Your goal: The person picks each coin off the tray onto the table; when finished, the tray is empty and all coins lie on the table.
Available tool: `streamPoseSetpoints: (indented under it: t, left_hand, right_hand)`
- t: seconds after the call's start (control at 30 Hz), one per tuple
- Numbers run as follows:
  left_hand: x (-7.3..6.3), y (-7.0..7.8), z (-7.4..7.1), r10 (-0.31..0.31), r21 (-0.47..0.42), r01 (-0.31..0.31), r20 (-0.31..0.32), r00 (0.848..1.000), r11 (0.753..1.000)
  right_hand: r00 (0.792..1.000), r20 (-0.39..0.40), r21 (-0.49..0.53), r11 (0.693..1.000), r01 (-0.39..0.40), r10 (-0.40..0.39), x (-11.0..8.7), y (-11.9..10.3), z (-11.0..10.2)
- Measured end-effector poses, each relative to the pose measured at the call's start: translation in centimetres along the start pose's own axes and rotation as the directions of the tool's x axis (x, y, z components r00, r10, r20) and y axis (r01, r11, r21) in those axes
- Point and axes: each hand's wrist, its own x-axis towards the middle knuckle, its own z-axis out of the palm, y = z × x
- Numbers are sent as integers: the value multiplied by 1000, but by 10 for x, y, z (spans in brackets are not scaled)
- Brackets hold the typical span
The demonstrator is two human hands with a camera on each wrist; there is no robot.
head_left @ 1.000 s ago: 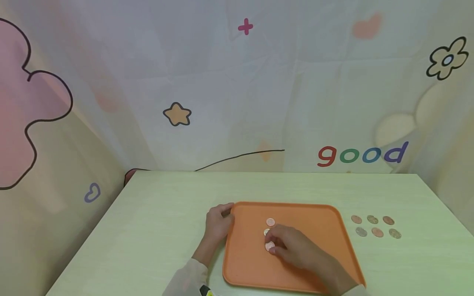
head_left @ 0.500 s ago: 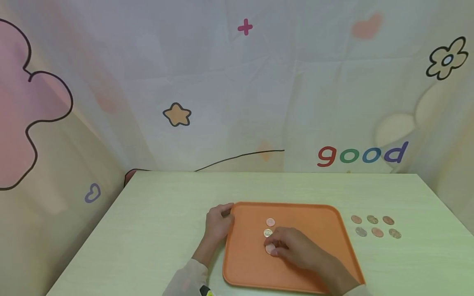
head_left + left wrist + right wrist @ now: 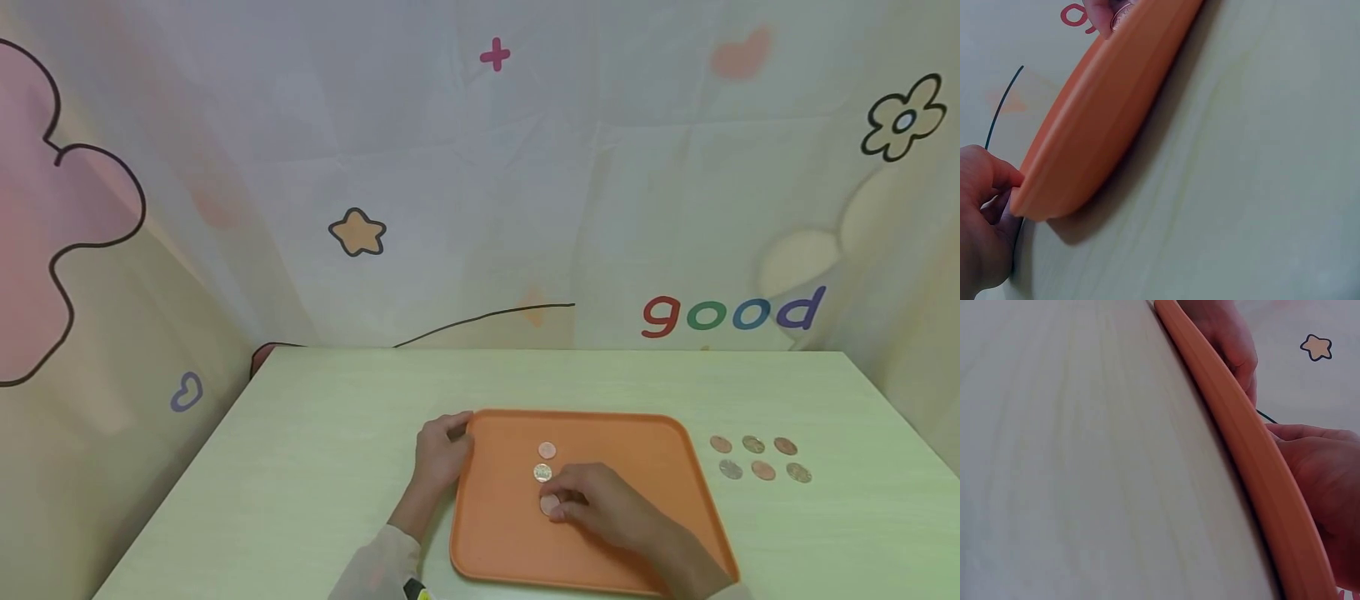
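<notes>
My right hand pinches a coin over the orange tray, thumb and fingers at the coin's edge. In the left wrist view that coin looks copper-coloured beside the fingertips. Just beyond it on the tray lie a gold-coloured coin and a pinkish copper coin, one behind the other. My left hand grips the tray's far left corner; the left wrist view has this hand with its fingers at the rim. In the right wrist view, the tray wall partly hides the right hand.
Right of the tray, several copper, silver and gold-coloured coins lie in two rows on the pale table. A printed cloth hangs behind the table and along its sides.
My right hand has drawn slightly toward me with its coin, uncovering the gold-coloured coin and leaving a gap between the two. The left hand and the tray stay put.
</notes>
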Motion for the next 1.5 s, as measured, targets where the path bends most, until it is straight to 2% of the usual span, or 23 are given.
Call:
streamPoseSetpoints:
  t: [0.23, 0.43, 0.77, 0.87, 0.97, 1.13, 1.3, 1.43, 1.5]
  left_hand:
    - [1, -1, 0, -5, -3, 5, 0, 1000, 1000]
    - [0, -1, 0, -8, -6, 8, 6, 1000, 1000]
    - [0, 0, 0, -16, -14, 16, 7, 1000, 1000]
    - [0, -1, 0, -5, -11, 5, 8, 1000, 1000]
    - [0, -1, 0, 1, -5, -1, 4, 1000, 1000]
    - [1, 0, 0, -4, -10, 4, 1, 1000, 1000]
    - [0, 0, 0, -1, -17, 1, -2, 1000, 1000]
    - [0, -1, 0, -3, -18, 3, -2, 1000, 1000]
    - [0, -2, 0, -6, -19, 6, 2, 1000, 1000]
  right_hand:
    - [999, -25, -10, 1000, 27, -28, -3, 4, 4]
    - [993, -59, -96, 991, 96, -102, -3, 5, 7]
    - [989, -65, -268, 957, 108, -130, -3, -1, 7]
    - [993, -64, -288, 954, 78, -101, -4, -3, 6]
    - [996, -59, -253, 966, 45, -62, -3, -4, 6]
    - [999, -42, -82, 997, 9, -13, -2, -3, 6]
    - [999, -24, 62, 998, -21, 22, -2, -2, 7]
    - [996, -90, 115, 993, 23, -12, -3, 0, 7]
    - [991, -135, 159, 987, 20, 2, -5, 0, 7]
